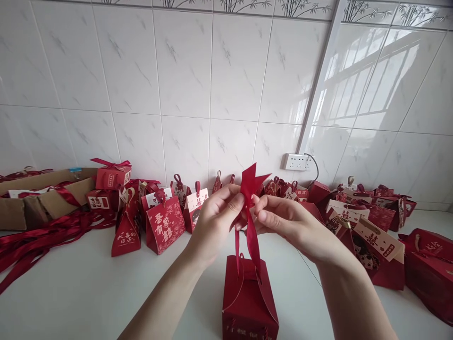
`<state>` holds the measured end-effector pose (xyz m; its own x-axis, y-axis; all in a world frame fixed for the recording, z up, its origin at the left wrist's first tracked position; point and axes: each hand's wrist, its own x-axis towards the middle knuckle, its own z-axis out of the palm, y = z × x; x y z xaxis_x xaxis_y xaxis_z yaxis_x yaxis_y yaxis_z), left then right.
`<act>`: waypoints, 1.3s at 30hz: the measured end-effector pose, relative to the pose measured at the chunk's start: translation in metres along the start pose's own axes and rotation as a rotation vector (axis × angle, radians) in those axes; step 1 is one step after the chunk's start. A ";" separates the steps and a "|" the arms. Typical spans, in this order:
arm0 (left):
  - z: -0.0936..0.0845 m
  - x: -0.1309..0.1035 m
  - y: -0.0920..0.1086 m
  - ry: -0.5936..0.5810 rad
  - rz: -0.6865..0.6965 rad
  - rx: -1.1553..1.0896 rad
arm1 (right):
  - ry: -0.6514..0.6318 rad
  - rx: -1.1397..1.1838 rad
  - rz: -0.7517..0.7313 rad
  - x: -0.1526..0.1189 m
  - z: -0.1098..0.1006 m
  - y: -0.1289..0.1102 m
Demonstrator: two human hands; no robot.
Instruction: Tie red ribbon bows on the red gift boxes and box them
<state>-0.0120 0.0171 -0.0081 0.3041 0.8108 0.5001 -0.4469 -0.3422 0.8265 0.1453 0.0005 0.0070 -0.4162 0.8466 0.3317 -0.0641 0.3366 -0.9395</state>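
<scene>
A red ribbon (252,236) rises from the top of a red gift box (249,300) that stands on the table in front of me. My left hand (226,208) pinches the ribbon between thumb and fingers, its loose ends pointing up above the thumb. From the other side, my right hand (283,215) closes thumb and forefinger on the ribbon at the same spot. Both hands are above the box, not touching it. Fingers hide part of where the ribbon crosses.
Several decorated red boxes (165,224) line the wall at left, near a cardboard carton (67,198) and a heap of loose red ribbons (38,241). More boxes (377,250) crowd the right. A power strip (299,162) hangs on the tiled wall.
</scene>
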 end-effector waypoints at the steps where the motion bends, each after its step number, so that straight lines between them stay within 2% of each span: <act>1: 0.000 0.000 0.000 -0.003 0.004 0.003 | 0.005 -0.009 -0.006 0.000 0.000 0.000; 8: -0.001 0.000 -0.001 -0.039 0.025 0.013 | 0.057 -0.027 -0.080 0.004 0.002 0.003; 13: -0.003 -0.002 -0.002 -0.100 0.031 0.074 | 0.157 -0.067 -0.098 0.004 0.002 0.004; 18: 0.001 -0.002 0.000 -0.017 0.017 0.205 | 0.137 -0.047 -0.076 0.006 0.003 0.006; 21: 0.001 -0.001 0.000 -0.013 0.030 0.182 | 0.138 -0.031 -0.087 0.007 0.004 0.007; 28: 0.000 -0.003 -0.002 -0.008 0.008 0.167 | 0.356 -0.079 -0.197 0.005 0.002 0.006; 33: 0.001 -0.003 -0.004 -0.007 -0.043 0.098 | 0.371 -0.025 -0.284 0.002 0.004 0.009; 37: 0.001 0.000 -0.005 -0.004 -0.077 -0.009 | 0.434 -0.059 -0.361 0.001 0.003 0.008; 39: 0.001 0.002 -0.005 -0.016 -0.098 -0.067 | 0.407 -0.090 -0.391 0.000 0.002 0.006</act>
<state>-0.0082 0.0199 -0.0107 0.3620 0.8310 0.4224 -0.4692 -0.2291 0.8529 0.1434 0.0015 0.0007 0.0074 0.7368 0.6761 -0.0580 0.6753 -0.7353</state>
